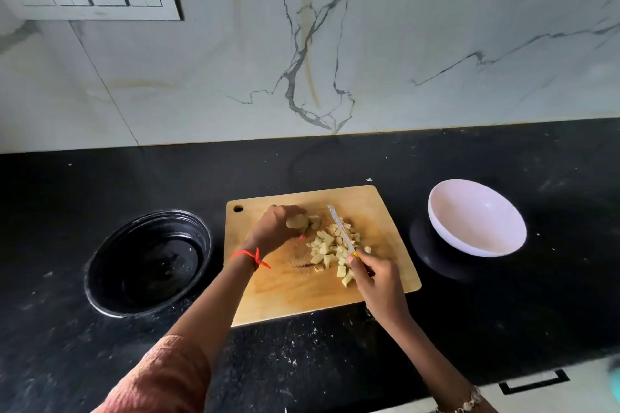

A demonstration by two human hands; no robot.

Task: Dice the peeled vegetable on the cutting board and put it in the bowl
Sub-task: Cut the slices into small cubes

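Vegetable, what is left of it uncut, sits at about 11 o'clock on the board, and my left grip is curled over it and holds it from above. The dice lie in a loose heap near the middle of the board, just at 3 o'clock of that chunk, with a few strays toward 5 o'clock. My right grip is closed round the yellow handle of the knife, forefinger up near the blade. The blade runs across the heap with its tip toward 11 o'clock. I cannot tell whether the edge touches the pieces.

On the black counter the white bowl stands at 3 o'clock of the board, apart from it. A black dish stands at 9 o'clock, just beside the board's edge. A red thread is tied round my left wrist.
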